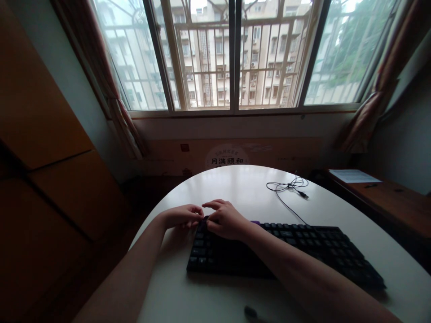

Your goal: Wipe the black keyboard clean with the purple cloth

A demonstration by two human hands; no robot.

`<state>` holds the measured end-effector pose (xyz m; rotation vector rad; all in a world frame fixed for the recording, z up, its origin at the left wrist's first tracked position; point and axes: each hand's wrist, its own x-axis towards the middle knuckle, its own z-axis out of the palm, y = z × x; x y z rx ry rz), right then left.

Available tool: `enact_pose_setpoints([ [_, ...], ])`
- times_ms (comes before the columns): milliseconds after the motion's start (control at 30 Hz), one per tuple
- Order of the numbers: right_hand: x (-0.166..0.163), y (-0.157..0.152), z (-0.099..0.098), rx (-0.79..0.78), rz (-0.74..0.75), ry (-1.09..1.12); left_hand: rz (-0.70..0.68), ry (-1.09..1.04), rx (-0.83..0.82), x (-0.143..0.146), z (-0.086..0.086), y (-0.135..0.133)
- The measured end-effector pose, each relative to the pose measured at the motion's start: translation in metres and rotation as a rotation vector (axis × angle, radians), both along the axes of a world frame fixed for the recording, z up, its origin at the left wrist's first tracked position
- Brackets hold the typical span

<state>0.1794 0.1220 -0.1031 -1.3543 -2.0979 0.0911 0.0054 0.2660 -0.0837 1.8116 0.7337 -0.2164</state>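
A black keyboard (303, 251) lies across a round white table (235, 188). Both hands meet at its far left corner. My left hand (183, 215) has its fingers curled together in a pinch at that corner; what they hold is hidden. My right hand (225, 220) rests over the corner keys with fingers bent and the index finger stretched to the left. A small purple thing (255, 222) shows just behind the right wrist.
The keyboard's black cable (289, 186) lies coiled on the table behind it, plug end free. A small dark object (251, 312) sits at the near edge. A wooden side table (387, 197) with paper stands at right, a wooden cabinet (50, 179) at left.
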Motion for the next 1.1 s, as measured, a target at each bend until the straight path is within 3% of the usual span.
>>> enact_pose_setpoints([
  [133, 0.001, 0.000, 0.001, 0.008, -0.011, 0.002, -0.003, 0.006, 0.006, 0.000, 0.001, -0.001],
  [333, 0.004, -0.001, 0.002, 0.060, 0.180, -0.003, -0.036, -0.021, -0.004, 0.001, 0.002, -0.003],
  [533, 0.004, -0.003, 0.009, 0.010, 0.065, 0.008, -0.005, 0.016, -0.005, 0.002, 0.002, -0.002],
  [800, 0.023, -0.016, 0.064, -0.442, -0.074, 0.405, -0.056, 0.041, -0.020, 0.002, 0.002, 0.002],
  [967, 0.045, -0.052, 0.106, -0.768, 0.224, 0.879, -0.077, 0.036, 0.009, 0.000, -0.002, 0.004],
  [1100, 0.047, -0.062, 0.112, -0.888, 0.461, 0.946, -0.100, 0.044, 0.029, 0.002, -0.001, 0.002],
])
